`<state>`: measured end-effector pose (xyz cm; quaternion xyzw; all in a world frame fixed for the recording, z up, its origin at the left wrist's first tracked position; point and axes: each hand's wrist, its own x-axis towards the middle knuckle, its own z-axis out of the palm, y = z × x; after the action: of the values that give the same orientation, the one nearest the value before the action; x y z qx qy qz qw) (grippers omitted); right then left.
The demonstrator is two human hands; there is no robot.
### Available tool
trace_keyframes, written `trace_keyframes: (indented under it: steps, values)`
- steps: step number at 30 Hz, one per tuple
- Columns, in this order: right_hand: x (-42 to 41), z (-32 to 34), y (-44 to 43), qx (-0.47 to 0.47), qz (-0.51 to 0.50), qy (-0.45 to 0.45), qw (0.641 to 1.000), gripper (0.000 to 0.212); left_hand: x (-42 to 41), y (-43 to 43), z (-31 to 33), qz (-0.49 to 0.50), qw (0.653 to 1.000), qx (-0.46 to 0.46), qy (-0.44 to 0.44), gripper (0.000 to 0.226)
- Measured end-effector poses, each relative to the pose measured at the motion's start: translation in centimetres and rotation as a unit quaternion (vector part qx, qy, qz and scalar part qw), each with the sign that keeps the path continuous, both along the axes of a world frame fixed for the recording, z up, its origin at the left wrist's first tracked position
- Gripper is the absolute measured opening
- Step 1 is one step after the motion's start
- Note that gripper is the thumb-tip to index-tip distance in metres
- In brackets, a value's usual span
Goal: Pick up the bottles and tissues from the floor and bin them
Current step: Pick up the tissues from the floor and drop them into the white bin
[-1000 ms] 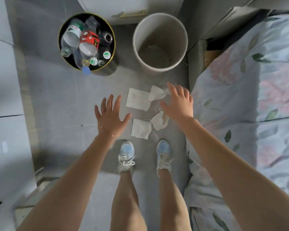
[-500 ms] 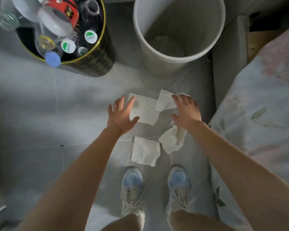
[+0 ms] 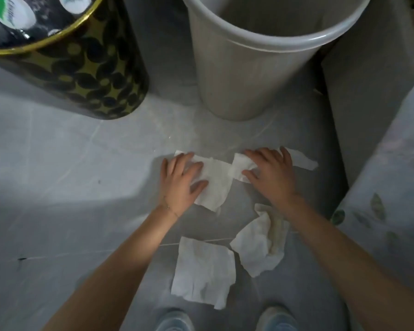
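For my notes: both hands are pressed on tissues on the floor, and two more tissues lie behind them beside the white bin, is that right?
Not quite. In the head view the two loose tissues lie nearer the shoes, not beside the white bin. The left hand and right hand do press on tissues.

Dim, soft-focused light was cast from the left; the grey tiled floor [image 3: 58, 163] was partly shadowed, edges wide-angle warped.

A second ago both hands hovered spread above the floor. Now the left hand [image 3: 181, 181] lies flat on the far-left tissue [image 3: 213, 187], and the right hand [image 3: 271, 174] presses the tissue beside it [image 3: 240, 167], fingers [image 3: 251, 155] curling.
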<state>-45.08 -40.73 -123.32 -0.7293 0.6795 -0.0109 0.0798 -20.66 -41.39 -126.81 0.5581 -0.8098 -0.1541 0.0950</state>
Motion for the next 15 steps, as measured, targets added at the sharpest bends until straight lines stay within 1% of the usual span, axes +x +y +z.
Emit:
trace_keyframes:
  steps: [2, 4, 6, 7, 8, 10, 13, 15]
  values:
    - [-0.2, 0.1, 0.2, -0.017, -0.006, -0.01, 1.0, 0.031, 0.1, -0.4, 0.2, 0.004, 0.999, -0.03, 0.019, 0.027]
    - [0.1, 0.8, 0.1, -0.004, -0.002, -0.023, 1.0, 0.025, 0.2, -0.9, 0.8, 0.003, 0.999, -0.037, 0.037, 0.019]
    - [0.6, 1.6, -0.2, 0.01, 0.0, -0.043, 0.999, 0.019, 0.2, -1.5, 1.9, 0.001, 0.998, -0.024, 0.063, 0.019]
    - [0.9, 2.2, -0.6, 0.01, -0.005, -0.057, 0.998, 0.02, 0.1, -1.8, 2.6, 0.008, 0.997, -0.015, 0.081, 0.02]
    - [1.2, 2.7, -0.9, 0.006, -0.017, -0.072, 0.997, 0.025, 0.1, -2.2, 3.3, 0.023, 0.995, -0.01, 0.1, 0.02]
    - [1.8, 3.9, -1.8, 0.001, -0.05, -0.103, 0.993, 0.032, -0.2, -2.8, 4.8, 0.055, 0.989, 0.0, 0.137, 0.015]
    - [2.8, 5.7, -3.4, 0.035, -0.067, -0.146, 0.986, 0.027, -0.6, -4.0, 6.4, 0.087, 0.975, 0.047, 0.198, 0.028]
    - [3.2, 6.8, -4.7, 0.065, -0.083, -0.186, 0.977, 0.026, -0.5, -4.9, 7.1, 0.103, 0.963, 0.063, 0.243, 0.028]
